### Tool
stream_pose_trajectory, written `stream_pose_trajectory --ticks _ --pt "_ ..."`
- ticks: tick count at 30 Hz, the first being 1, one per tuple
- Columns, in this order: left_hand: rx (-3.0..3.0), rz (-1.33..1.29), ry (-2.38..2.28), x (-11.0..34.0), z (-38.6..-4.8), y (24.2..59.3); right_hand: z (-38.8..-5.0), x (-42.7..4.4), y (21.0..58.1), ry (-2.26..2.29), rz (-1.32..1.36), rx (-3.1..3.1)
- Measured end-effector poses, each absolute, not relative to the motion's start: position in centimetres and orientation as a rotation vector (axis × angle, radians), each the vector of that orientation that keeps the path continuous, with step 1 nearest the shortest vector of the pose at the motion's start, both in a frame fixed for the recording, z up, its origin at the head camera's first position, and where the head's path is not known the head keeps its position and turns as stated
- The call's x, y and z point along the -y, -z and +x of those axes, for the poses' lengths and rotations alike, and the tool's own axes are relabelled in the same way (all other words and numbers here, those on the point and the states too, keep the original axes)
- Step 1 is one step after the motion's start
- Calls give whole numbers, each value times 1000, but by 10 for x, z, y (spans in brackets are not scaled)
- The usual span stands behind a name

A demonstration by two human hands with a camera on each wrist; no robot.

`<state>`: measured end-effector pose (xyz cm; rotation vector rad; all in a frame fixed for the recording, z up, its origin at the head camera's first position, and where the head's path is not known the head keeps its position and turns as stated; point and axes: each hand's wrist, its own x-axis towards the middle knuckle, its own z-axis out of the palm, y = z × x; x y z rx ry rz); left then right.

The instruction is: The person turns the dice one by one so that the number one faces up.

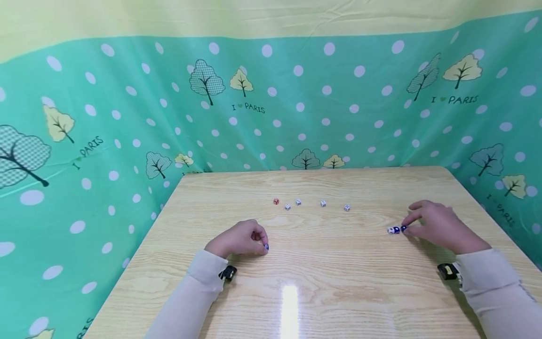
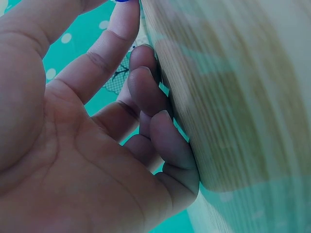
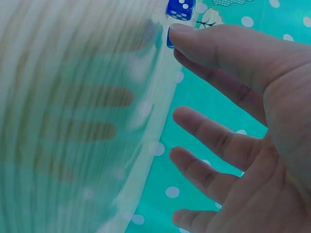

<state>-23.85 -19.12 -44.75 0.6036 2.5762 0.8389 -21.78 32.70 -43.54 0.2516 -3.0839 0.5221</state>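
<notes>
Between its thumb and index finger, my left hand [image 1: 243, 238] pinches a small blue die [image 1: 266, 246] at the tabletop. Only a sliver of that die shows at the top edge of the left wrist view. My right hand [image 1: 438, 226] pinches another blue die [image 1: 403, 228], mostly covered by the fingertips. Just left of it lies a second blue die [image 1: 396, 230], with a white die [image 1: 390, 230] beside that one. The right wrist view shows the neighbouring blue die [image 3: 181, 8] close to the thumb tip, and a blue edge of the pinched die [image 3: 170, 40].
Farther back on the wooden table [image 1: 330, 273] lie a red die [image 1: 276, 201] and several white dice, one white die [image 1: 346, 207] farthest right. A green dotted curtain [image 1: 296, 117] hangs behind and along the sides. Light glares near the front.
</notes>
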Motion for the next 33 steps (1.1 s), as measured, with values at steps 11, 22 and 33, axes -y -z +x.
stream_pose_trajectory --ticks 11,22,33 --pt "-2564 594 -854 191 -238 447 -219 -324 436 -513 254 3098" --pt "-2564 597 -849 190 -237 445 -220 -322 438 -527 261 3108" --pt "-2571 595 -840 191 -237 445 -220 -322 438 -501 294 3107"
